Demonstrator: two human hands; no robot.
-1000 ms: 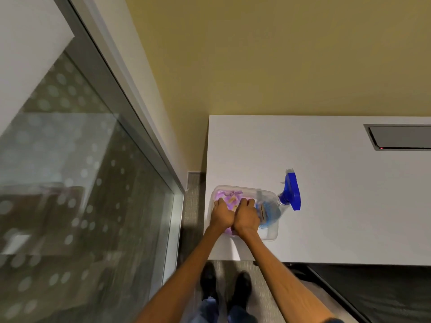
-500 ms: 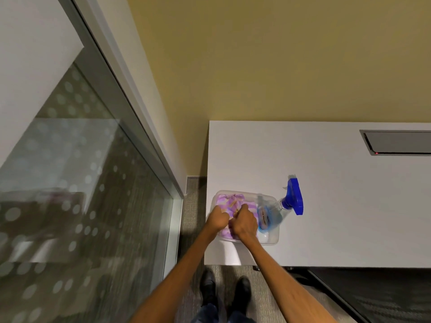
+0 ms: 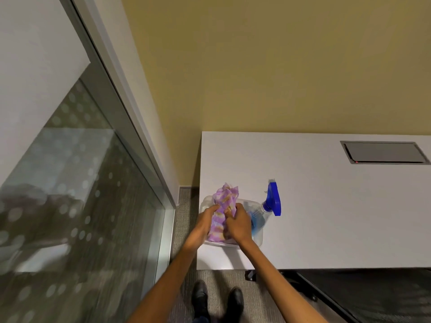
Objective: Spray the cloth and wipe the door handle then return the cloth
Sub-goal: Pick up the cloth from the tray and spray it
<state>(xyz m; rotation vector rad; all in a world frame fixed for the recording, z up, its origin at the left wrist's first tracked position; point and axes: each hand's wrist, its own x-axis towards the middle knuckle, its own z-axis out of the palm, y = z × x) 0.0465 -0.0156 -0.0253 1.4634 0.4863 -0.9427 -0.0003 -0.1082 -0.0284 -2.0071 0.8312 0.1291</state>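
Fingers of both hands are curled into a bunched purple cloth with pale orange stripes (image 3: 225,206): the left hand (image 3: 205,221) pinches its left edge, the right hand (image 3: 238,223) clamps its right side, and the fabric runs between the two palms, with its upper end standing free above the fingertips. The cloth's lower end reaches down into a clear plastic tub (image 3: 256,238) that sits near the front left corner of a white tabletop (image 3: 326,206). A clear spray bottle with a blue trigger head (image 3: 271,203) lies tilted in the tub just right of the right hand, its head poking over the rim. A grey recessed panel (image 3: 383,152) lies far right on the table. A frosted-dot glass partition (image 3: 70,206) stands to the left, and black shoes (image 3: 200,297) show below.
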